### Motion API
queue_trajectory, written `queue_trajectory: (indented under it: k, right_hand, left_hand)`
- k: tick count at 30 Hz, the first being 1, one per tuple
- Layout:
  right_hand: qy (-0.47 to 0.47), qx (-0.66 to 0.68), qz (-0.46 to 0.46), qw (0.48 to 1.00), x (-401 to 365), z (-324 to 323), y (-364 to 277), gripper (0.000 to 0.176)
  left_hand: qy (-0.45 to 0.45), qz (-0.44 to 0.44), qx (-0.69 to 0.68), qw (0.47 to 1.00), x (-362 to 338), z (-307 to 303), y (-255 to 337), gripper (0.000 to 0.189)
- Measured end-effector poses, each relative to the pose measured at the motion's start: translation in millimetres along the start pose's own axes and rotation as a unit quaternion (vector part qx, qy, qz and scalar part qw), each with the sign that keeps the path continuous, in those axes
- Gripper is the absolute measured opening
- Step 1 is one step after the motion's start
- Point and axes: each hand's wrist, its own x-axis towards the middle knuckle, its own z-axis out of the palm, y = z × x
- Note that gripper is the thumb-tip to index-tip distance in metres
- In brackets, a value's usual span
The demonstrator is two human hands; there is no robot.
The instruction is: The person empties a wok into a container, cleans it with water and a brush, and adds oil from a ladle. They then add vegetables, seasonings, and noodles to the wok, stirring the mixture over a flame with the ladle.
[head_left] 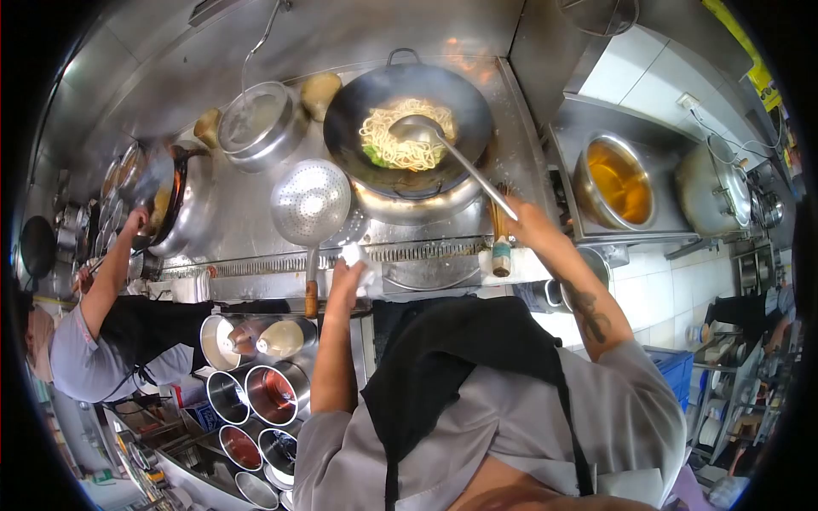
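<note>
My right hand (530,225) is wrapped round the long handle of a metal ladle (473,168). The ladle's bowl rests among pale noodles (396,152) in a large black wok (345,119). Bits of green vegetable (373,157) show at the noodles' left edge. At the stove's front edge, my left hand (344,279) is closed on a white cloth (354,255), partly hidden by the fingers. Just left of that hand lies a perforated skimmer (311,200) with a wooden handle.
A lidded pot (260,128) stands behind the skimmer. To the right sits a metal bowl of amber liquid (618,180). Several sauce containers (277,393) stand below left. A co-worker's arm (111,277) reaches to another smoking wok at the far left. Flames (464,47) flicker behind my wok.
</note>
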Motion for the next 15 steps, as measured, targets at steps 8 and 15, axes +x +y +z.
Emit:
queue_trajectory:
  k: [8, 15]
  right_hand:
    - [-0.024, 0.003, -0.048, 0.999, -46.4, -56.8, -24.6, 0.045]
    - [-0.108, -0.091, -0.008, 0.99, -64.1, -87.4, -27.7, 0.044]
  left_hand:
    - [-0.126, -0.176, -0.267, 0.939, 32.1, 126.9, 78.8, 0.049]
    - [-0.051, -0.196, -0.318, 0.926, 61.1, 174.9, 86.3, 0.031]
